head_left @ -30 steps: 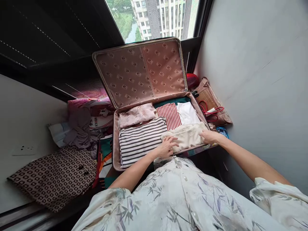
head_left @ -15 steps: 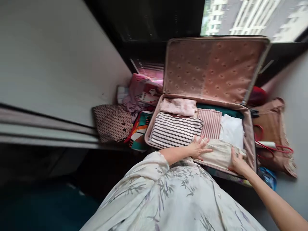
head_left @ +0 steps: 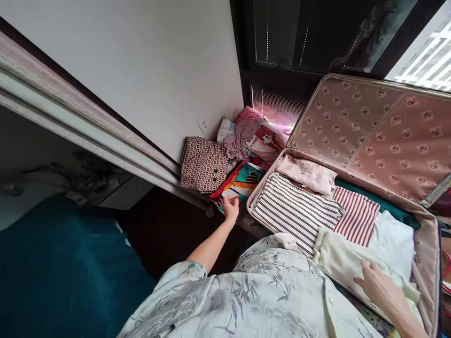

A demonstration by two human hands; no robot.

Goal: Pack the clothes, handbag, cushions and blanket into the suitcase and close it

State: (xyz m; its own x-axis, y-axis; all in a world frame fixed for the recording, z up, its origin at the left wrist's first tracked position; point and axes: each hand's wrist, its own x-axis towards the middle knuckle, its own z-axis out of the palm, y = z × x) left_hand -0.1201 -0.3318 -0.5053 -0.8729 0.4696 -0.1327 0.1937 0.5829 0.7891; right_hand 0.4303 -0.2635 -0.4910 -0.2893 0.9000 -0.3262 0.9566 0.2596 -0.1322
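An open suitcase (head_left: 268,185) with a pink patterned lid (head_left: 377,136) holds folded clothes: a black-and-white striped top (head_left: 292,209), a red striped piece (head_left: 355,217), a pink garment (head_left: 306,171), a white one (head_left: 392,241) and a cream garment (head_left: 338,258). My right hand (head_left: 378,286) lies flat on the cream garment, fingers spread. My left hand (head_left: 230,207) reaches left of the suitcase and touches the near edge of a colourful folded cloth (head_left: 239,180); whether it grips the cloth is unclear.
A brown patterned folded garment (head_left: 202,164) lies beside the colourful cloth, with a pile of pink and mauve clothes (head_left: 255,136) behind it against the white wall. A teal bed cover (head_left: 59,272) fills the lower left. A dark window frame stands behind the suitcase.
The view has swung left. My left hand left the cream garment and reached to the colourful cloth outside the suitcase. My right hand stays on the cream garment.
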